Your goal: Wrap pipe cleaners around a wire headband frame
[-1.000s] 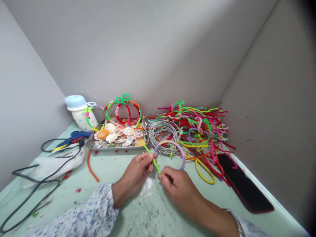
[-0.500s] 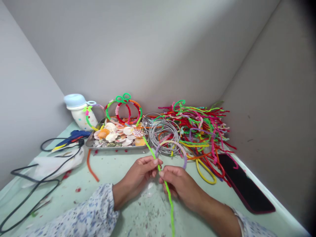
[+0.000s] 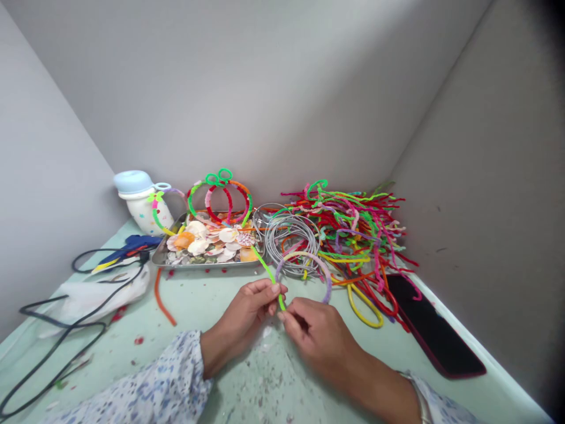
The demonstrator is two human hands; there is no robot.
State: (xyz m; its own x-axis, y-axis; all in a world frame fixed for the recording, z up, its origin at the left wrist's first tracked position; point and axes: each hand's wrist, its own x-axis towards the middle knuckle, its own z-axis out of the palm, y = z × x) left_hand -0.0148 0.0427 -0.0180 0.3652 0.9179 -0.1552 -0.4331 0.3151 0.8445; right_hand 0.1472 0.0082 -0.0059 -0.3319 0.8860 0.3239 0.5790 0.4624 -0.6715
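Observation:
A bright green pipe cleaner (image 3: 263,264) slants up and left out of my hands. My left hand (image 3: 251,307) pinches it between thumb and fingers, beside the lower left end of a ring wrapped in pale purple and cream pipe cleaner (image 3: 328,278). My right hand (image 3: 321,335) is closed just below and to the right, its fingertips gripping the green pipe cleaner. The rest of the green length is hidden by the right hand. Part of the ring's lower edge is also hidden behind my hands.
Behind my hands stands a metal tray (image 3: 207,266) of seashells (image 3: 228,235), with wrapped headbands (image 3: 209,206) on it. Coiled grey wire (image 3: 269,244) and a pipe cleaner heap (image 3: 357,218) lie right, near a dark phone (image 3: 435,330). A bottle (image 3: 148,213) and black cable (image 3: 66,327) are left.
My right hand has turned over, knuckles now upward, and the green tail that hung below it is out of sight. My left hand keeps its pinch, nearly still.

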